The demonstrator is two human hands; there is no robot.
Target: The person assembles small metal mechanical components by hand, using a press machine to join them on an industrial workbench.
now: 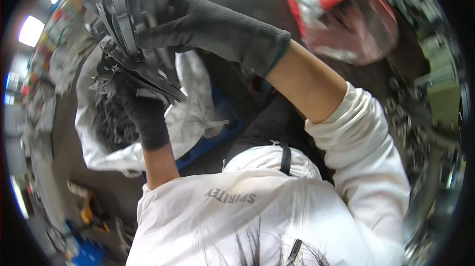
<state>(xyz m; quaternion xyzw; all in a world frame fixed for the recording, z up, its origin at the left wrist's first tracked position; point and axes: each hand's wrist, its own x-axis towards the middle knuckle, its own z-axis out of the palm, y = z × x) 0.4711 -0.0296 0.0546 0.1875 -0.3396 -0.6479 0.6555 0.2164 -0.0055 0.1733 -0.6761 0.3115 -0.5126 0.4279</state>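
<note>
Dark grey gloves cover both my hands. A bundle of long, dark, curved metal-looking strips (121, 16) is held up at the upper left, between the hands. My left hand (141, 112) is closed around the bundle's lower end from below. From the right, my right hand (217, 31) has its thumb and fingers gripping the bundle's side; some fingertips are hidden behind it. Under the bundle stands an open white woven sack (91, 149), with many dark, thin pieces (111, 122) inside. The exact kind of the strips cannot be made out.
A red and white sack (341, 18) lies at the upper right. Beside the white sack is a blue pallet-like base (225, 110). Heaps of metal parts (410, 142) line the right side. A yellow tool-like object (91, 211) and a blue bin (86, 253) sit at the lower left.
</note>
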